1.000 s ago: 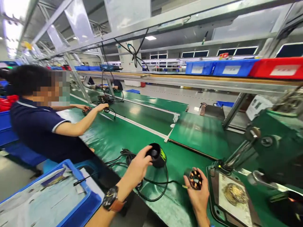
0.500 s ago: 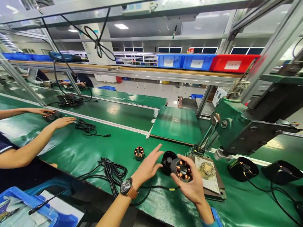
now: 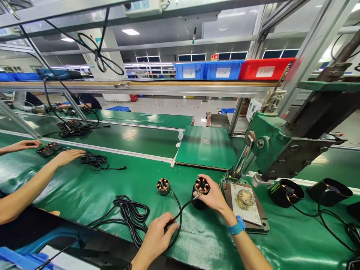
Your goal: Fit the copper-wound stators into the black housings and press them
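My right hand (image 3: 215, 197) grips a copper-wound stator (image 3: 202, 185) and holds it on top of a black round housing (image 3: 197, 202) on the green belt. My left hand (image 3: 157, 236) is closed on the black cable (image 3: 177, 210) that runs from that housing. A second copper-wound stator (image 3: 163, 186) sits on the belt just left of the housing. A coil of black cable (image 3: 132, 214) lies to the left of my left hand.
A metal fixture plate (image 3: 247, 206) with a brass-coloured wad lies right of my right hand, under a green press (image 3: 278, 146). Two black housings (image 3: 287, 192) with cables lie at the right. A co-worker's hands (image 3: 66, 156) work at the left. Coloured bins (image 3: 225, 70) line the shelf above.
The view swung right. My right hand brought the stator down onto the black housing. My left hand left the housing, dropped toward me and closed on the cable.
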The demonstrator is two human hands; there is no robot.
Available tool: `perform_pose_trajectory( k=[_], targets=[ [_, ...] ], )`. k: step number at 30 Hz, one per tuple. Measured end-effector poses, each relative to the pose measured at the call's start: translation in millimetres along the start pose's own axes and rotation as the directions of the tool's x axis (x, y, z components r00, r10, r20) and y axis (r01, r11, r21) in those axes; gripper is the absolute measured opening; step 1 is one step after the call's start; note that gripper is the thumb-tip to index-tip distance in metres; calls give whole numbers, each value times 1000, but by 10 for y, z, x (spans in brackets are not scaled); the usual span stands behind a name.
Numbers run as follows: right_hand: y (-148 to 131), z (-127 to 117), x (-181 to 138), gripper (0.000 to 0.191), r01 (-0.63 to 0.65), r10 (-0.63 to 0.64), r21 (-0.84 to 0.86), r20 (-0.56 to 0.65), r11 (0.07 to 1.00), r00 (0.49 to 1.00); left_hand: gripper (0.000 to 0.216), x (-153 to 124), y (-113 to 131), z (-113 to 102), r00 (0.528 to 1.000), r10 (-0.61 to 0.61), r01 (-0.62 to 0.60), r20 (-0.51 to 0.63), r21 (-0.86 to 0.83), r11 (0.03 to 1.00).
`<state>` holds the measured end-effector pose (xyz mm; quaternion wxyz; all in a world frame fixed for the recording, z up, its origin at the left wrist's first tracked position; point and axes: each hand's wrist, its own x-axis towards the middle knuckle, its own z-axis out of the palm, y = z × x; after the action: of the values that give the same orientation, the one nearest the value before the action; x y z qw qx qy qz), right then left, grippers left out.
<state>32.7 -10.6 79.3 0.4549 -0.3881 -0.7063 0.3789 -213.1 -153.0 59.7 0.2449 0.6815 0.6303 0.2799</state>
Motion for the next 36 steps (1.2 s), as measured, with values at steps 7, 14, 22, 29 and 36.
perform_pose_trajectory(
  k=[7, 14, 22, 29, 36],
  targets=[
    [40, -146, 85, 65, -30, 15, 129, 116, 991, 993, 65, 64, 85, 8, 993, 117, -110, 32, -167, 980],
    [62, -71, 68, 72, -37, 20, 151, 113, 988, 993, 73, 694, 160, 335, 998, 34, -8, 51, -448, 894],
    [-54, 9, -53, 68, -21, 19, 49, 37, 999, 999, 87, 1100, 310, 551, 977, 211, -161, 42, -505, 848],
    [-112, 87, -112, 66, -40, 40, 11, -34, 999, 999, 86, 1087, 325, 569, 982, 190, -157, 22, -473, 867],
    [-83, -57, -79, 64, -25, 19, 54, 106, 998, 994, 88, 1083, 337, 520, 978, 202, -157, 47, -466, 871]
  ],
)
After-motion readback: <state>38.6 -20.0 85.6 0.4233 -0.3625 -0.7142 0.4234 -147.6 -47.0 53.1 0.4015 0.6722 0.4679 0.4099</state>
